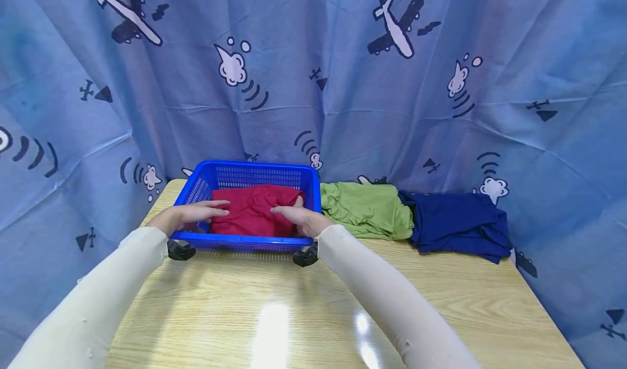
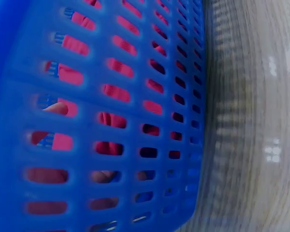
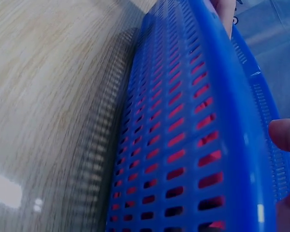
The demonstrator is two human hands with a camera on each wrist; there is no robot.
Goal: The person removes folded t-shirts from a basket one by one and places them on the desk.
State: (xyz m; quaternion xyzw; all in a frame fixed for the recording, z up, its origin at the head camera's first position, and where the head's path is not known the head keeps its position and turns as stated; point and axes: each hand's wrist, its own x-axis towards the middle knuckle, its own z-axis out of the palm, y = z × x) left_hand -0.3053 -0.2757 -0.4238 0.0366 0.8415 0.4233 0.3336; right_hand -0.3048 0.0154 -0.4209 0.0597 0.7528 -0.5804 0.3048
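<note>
A red cloth [image 1: 250,211] lies in a bundle inside the blue plastic basket [image 1: 245,241]. At the basket's left end, my left hand [image 1: 196,212] reaches over the rim beside the cloth, fingers extended. Opposite it, my right hand [image 1: 301,216] dips in at the cloth's right end, its lower fingers partly hidden. In the left wrist view, the slotted wall [image 2: 135,104] covers most of the hand, and the red cloth shows through the slots. The right wrist view shows the near wall [image 3: 169,125] and part of my right hand [image 3: 286,137] above the rim.
Right of the basket lies a folded green cloth [image 1: 367,211], with a dark blue cloth [image 1: 458,222] touching it. All stand on a wooden table [image 1: 313,303]. A blue curtain [image 1: 294,86] with airplane prints hangs right behind and along the sides.
</note>
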